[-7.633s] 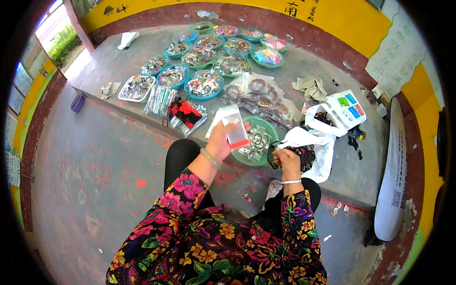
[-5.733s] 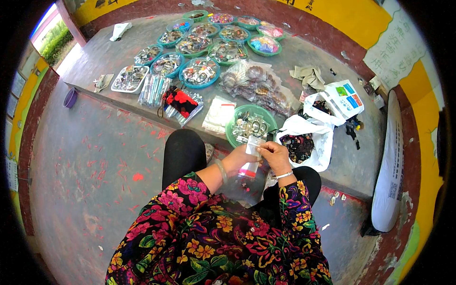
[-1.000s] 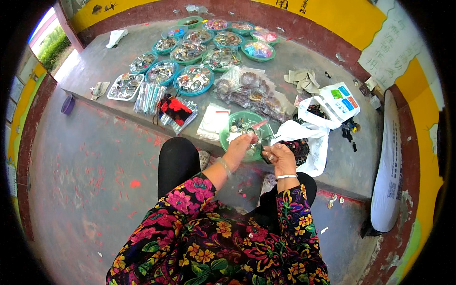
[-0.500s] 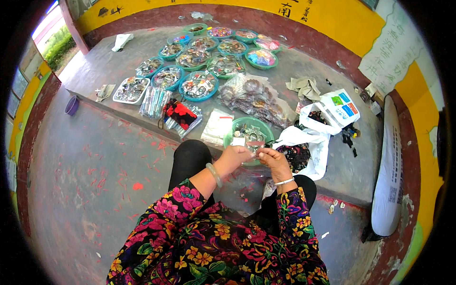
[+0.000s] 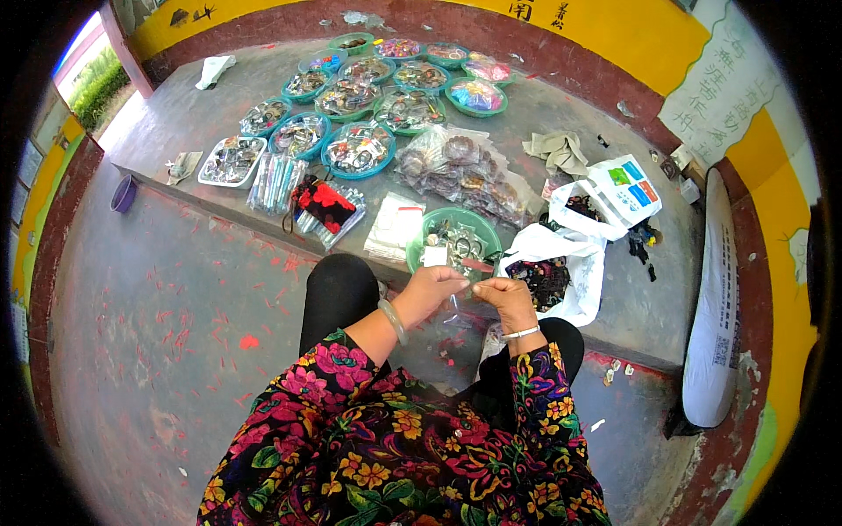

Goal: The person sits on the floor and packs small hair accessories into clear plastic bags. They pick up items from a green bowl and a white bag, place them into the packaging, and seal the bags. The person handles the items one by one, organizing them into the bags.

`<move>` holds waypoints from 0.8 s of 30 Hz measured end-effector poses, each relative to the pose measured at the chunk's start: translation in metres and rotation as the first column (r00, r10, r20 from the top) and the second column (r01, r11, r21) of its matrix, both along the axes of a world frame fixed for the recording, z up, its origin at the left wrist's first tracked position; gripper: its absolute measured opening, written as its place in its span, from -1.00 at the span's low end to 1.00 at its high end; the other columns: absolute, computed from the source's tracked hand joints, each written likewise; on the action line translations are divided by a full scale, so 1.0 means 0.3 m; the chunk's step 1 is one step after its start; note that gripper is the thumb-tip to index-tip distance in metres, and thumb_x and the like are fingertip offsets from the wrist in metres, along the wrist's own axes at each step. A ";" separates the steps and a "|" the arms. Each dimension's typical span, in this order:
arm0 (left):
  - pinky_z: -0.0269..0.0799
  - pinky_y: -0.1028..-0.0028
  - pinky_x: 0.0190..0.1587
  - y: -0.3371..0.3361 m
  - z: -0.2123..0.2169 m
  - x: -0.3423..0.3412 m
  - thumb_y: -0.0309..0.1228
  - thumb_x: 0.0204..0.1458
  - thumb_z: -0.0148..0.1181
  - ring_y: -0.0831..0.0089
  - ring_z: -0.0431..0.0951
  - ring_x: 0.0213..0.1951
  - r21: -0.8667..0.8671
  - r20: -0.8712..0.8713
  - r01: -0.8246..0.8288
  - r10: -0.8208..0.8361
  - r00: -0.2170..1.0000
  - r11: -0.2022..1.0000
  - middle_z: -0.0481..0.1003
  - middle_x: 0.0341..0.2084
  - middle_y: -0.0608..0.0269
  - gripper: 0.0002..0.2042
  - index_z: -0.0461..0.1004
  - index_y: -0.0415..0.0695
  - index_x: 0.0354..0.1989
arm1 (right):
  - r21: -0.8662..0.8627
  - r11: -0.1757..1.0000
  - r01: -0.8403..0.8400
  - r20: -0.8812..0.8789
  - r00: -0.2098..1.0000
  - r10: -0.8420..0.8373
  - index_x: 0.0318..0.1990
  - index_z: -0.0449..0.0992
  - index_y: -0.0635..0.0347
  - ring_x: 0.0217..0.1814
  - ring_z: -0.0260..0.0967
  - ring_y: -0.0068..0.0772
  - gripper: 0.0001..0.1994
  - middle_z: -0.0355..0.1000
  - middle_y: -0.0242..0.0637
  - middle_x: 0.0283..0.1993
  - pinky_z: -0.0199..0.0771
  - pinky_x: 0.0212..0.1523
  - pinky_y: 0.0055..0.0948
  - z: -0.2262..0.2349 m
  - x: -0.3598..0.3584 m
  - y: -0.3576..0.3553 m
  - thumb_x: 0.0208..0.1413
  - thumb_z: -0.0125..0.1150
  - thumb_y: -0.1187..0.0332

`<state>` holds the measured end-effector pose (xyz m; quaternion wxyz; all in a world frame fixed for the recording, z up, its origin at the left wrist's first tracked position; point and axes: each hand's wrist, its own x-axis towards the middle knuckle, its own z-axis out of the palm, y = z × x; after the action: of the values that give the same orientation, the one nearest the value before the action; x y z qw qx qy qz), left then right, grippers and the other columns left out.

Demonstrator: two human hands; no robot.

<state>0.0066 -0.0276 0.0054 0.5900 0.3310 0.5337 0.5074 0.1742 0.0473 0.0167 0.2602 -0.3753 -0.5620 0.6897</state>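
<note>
Clear bag (image 5: 476, 265) with a reddish strip is lying over the near side of the green basin (image 5: 479, 224), just beyond the fingertips. Left hand (image 5: 430, 292) and right hand (image 5: 510, 300) are both pinching, grips closed, apparently on its thin edge; probably keeping the film taut. Basin is sitting at the ledge (image 5: 544, 107) front, likely for short reach; white sack (image 5: 590, 289) is gaping beside it. Vs 1 s ago: strip is showing nearer the hands, fingertips are sitting closer together.
</note>
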 end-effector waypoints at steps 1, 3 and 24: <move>0.20 0.67 -0.62 -0.001 -0.002 0.003 -0.37 -0.02 0.10 0.69 0.31 -0.63 0.017 0.031 -0.005 0.005 1.000 1.000 0.45 -0.55 0.39 -0.86 0.47 -0.19 -0.38 | -0.004 1.000 0.003 -0.011 1.000 -0.003 -0.42 0.54 0.35 -0.49 0.31 -0.68 -0.88 0.47 -0.36 -0.49 0.30 -0.43 -0.69 0.001 -0.003 -0.003 -0.14 0.26 0.48; 0.15 0.68 -0.66 -0.003 0.000 0.005 -0.35 -0.02 0.10 0.71 0.27 -0.69 0.021 0.054 -0.004 0.003 0.999 1.000 0.45 -0.56 0.40 -0.85 0.46 -0.17 -0.38 | 0.006 1.000 0.009 -0.016 1.000 -0.009 -0.43 0.55 0.34 -0.51 0.30 -0.69 -0.89 0.46 -0.37 -0.51 0.29 -0.45 -0.69 -0.003 -0.003 -0.003 -0.14 0.26 0.48; 0.42 0.53 -0.34 -0.018 0.050 -0.005 -0.42 0.01 0.07 0.50 0.47 -0.26 0.072 0.299 0.040 -0.060 0.952 0.997 0.47 -0.29 0.25 -0.83 0.44 -0.21 -0.25 | 0.132 0.991 0.004 0.021 1.000 -0.007 -0.57 0.49 0.29 -0.58 0.17 -0.75 -0.91 0.37 -0.49 -0.62 0.16 -0.56 -0.70 -0.019 -0.002 0.002 -0.19 0.29 0.48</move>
<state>0.0052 -0.0330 0.0204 0.6659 0.2824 0.4123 0.5539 0.1734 0.0481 0.0111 0.2805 -0.3660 -0.6082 0.6462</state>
